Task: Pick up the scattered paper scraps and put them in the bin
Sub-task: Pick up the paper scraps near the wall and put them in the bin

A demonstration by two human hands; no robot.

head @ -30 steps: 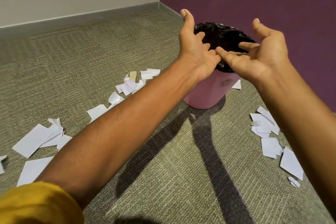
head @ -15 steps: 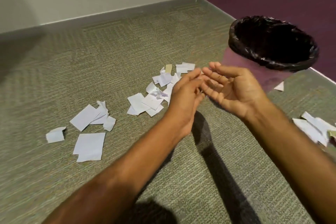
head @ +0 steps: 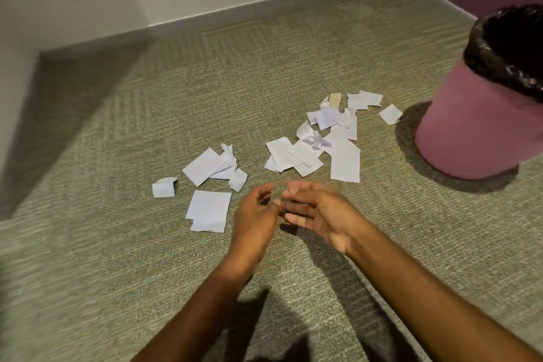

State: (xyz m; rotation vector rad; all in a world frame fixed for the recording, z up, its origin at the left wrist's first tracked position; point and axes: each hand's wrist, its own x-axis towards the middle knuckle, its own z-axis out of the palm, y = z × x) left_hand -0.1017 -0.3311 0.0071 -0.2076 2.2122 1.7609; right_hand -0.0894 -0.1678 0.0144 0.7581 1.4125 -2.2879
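Pink bin (head: 470, 132) half out of frame

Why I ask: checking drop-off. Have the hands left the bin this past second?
Yes: left hand and right hand went from over the bin to lower-left of it.

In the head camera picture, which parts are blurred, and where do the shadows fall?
Head view: the left hand and right hand are smeared by motion, the fingertips most. Head view: the paper scraps look fairly sharp. Head view: the bin casts a dark shadow to its left on the carpet, and arm shadows run below the hands. No glare shows.
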